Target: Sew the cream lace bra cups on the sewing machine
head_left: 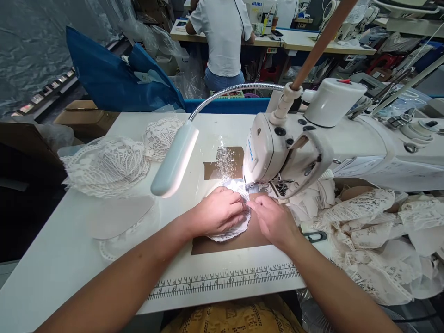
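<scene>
A white lace piece lies under the needle area of a white sewing machine, on a brown patch of the table. My left hand rests on the lace with its fingers curled and pressed together at the edge. My right hand is just right of it, its index finger and thumb closed at the lace's right edge, close below the presser foot. The fingertips of both hands nearly meet. Whatever part of the lace sits between the fingers is mostly hidden.
A lamp hangs over the table's left part. Lace cups and a smooth pale piece lie at left. Heaped lace and small snips are at right. A printed ruler runs along the front; a person sits beyond.
</scene>
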`<state>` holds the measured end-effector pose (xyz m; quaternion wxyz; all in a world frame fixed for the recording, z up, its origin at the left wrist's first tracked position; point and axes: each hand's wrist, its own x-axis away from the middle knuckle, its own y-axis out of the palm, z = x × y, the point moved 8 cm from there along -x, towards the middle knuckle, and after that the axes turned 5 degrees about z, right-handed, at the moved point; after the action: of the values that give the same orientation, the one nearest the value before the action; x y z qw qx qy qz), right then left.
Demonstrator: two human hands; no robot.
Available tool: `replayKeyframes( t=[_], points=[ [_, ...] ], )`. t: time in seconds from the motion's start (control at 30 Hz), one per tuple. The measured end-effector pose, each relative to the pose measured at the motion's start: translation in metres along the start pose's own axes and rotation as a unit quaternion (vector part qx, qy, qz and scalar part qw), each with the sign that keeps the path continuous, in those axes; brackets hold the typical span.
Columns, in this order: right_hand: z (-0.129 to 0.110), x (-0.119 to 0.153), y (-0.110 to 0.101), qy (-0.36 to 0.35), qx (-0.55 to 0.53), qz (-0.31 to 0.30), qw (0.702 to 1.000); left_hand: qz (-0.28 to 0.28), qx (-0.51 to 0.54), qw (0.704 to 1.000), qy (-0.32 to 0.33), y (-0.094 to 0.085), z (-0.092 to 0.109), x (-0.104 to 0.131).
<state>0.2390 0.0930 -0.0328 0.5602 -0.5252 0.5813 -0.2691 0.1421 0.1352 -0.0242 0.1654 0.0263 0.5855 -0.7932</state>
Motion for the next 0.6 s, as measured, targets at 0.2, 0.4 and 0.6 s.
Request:
replayKeyframes(
  t=[0.2,0.4,0.6],
  points=[
    [-0.0004,-0.0002,0.0019,-0.002,0.011,0.006,1.000,0.004,0.004,1.000,-0.005,-0.0009,-0.0008,0.0004],
    [-0.0025,-0.0011,0.0027,-0.009,0.031,0.011,0.999,0.015,-0.032,0.999,-0.020,0.0010,-0.0044,0.0010],
    [0.0012,-0.0028,0.0085,0.018,0.062,-0.003,0.998,0.016,-0.075,0.997,-0.026,0.0032,-0.0082,-0.0008]
  ],
)
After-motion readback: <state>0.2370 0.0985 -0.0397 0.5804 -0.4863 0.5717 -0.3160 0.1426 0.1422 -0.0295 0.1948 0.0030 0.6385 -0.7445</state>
